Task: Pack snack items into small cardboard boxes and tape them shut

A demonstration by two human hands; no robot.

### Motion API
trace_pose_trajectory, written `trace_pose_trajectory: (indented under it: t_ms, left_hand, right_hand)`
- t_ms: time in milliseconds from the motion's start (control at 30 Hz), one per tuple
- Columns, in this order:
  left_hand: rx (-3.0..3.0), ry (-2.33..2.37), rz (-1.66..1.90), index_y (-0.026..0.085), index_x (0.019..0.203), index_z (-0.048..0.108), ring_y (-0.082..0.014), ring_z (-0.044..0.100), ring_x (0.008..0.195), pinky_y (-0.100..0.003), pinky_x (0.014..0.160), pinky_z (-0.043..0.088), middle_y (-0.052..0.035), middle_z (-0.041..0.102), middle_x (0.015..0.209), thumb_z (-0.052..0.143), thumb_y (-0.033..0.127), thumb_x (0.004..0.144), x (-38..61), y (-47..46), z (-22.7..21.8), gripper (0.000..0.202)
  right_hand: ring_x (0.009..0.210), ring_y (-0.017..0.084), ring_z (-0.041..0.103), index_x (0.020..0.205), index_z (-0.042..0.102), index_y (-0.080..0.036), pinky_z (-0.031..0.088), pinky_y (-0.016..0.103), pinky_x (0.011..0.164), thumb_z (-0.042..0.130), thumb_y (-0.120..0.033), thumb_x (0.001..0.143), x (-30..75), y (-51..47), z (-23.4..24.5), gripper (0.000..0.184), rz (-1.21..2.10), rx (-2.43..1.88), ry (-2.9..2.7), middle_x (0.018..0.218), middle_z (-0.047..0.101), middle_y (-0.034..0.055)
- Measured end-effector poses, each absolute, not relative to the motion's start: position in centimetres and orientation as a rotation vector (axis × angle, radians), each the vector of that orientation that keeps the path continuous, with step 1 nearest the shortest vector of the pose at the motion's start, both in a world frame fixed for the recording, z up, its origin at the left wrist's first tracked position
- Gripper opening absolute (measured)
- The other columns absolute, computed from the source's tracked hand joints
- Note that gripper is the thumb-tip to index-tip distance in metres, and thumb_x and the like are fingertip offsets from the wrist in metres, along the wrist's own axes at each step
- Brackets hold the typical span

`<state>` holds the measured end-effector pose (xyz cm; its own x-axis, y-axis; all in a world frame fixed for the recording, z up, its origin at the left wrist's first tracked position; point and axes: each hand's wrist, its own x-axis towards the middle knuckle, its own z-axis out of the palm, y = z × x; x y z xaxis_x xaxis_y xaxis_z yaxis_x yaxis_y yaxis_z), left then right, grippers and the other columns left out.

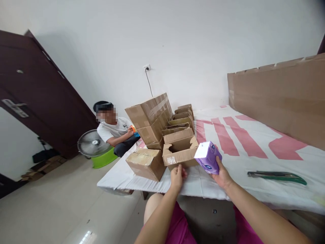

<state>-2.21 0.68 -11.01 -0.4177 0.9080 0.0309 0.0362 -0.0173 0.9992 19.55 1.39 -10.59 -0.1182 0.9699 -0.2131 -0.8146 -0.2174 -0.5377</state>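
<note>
A purple-wrapped tissue pack (207,157) with a white end is gripped by my right hand (221,173), just right of an open cardboard box (179,157). The box stands on the table near its front edge, flaps raised, its inside dark. Against the lower front of this box is my left hand (177,178), fingers curled inward and partly blurred. What they hold, if anything, is hidden. Left of the open box sits a closed, taped cardboard box (146,162).
Stacked taped boxes (152,118) and a row of open boxes (181,118) reach back toward the wall. A green-handled cutter (278,177) lies at right on the table cloth (243,166). A co-worker (114,127) sits at left beside a fan (95,143). A cardboard sheet (276,98) lines the right side.
</note>
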Motion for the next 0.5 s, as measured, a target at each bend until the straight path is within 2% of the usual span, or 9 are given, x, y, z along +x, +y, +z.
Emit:
trace_pose_trajectory:
  t_ms: [100, 200, 367, 500]
  left_hand:
    - [1.075, 1.511, 1.536, 0.022, 0.078, 0.06, -0.0272, 0.066, 0.084, -0.033, 0.074, 0.049, -0.0078, 0.069, 0.079, 0.069, 0.04, 0.074, -0.9, 1.6, -11.7, 0.021]
    - [1.056, 1.594, 1.57, 0.023, 0.083, 0.057, -0.031, 0.063, 0.1, -0.037, 0.084, 0.047, -0.0091, 0.069, 0.089, 0.069, 0.039, 0.075, -1.1, 3.7, -11.4, 0.021]
    - [1.037, 1.751, 1.522, 0.023, 0.07, 0.054, -0.0399, 0.059, 0.106, -0.041, 0.086, 0.044, -0.0119, 0.066, 0.078, 0.078, 0.031, 0.066, -2.6, 7.4, -10.6, 0.026]
    - [1.036, 1.808, 1.482, 0.025, 0.06, 0.049, -0.0401, 0.06, 0.103, -0.04, 0.083, 0.045, -0.0085, 0.061, 0.066, 0.08, 0.03, 0.062, -3.6, 9.2, -10.1, 0.032]
  right_hand:
    - [0.089, 0.019, 0.07, 0.102, 0.069, -0.024, 0.055, 0.032, 0.077, 0.068, -0.051, 0.078, 19.5, 1.4, -10.7, 0.036, 1.717, -0.62, -0.329, 0.099, 0.076, 0.0007]
    - [0.091, 0.018, 0.07, 0.102, 0.069, -0.024, 0.054, 0.03, 0.08, 0.067, -0.05, 0.079, 19.5, 1.5, -10.7, 0.035, 1.74, -0.607, -0.341, 0.1, 0.076, 0.001]
    - [0.092, 0.019, 0.07, 0.1, 0.07, -0.021, 0.053, 0.032, 0.086, 0.069, -0.05, 0.077, 19.4, 1.3, -10.7, 0.037, 1.75, -0.613, -0.385, 0.099, 0.076, 0.0037]
    - [0.095, 0.02, 0.07, 0.102, 0.07, -0.021, 0.053, 0.033, 0.089, 0.07, -0.051, 0.076, 19.3, 1.3, -10.7, 0.04, 1.754, -0.608, -0.414, 0.101, 0.075, 0.0037]
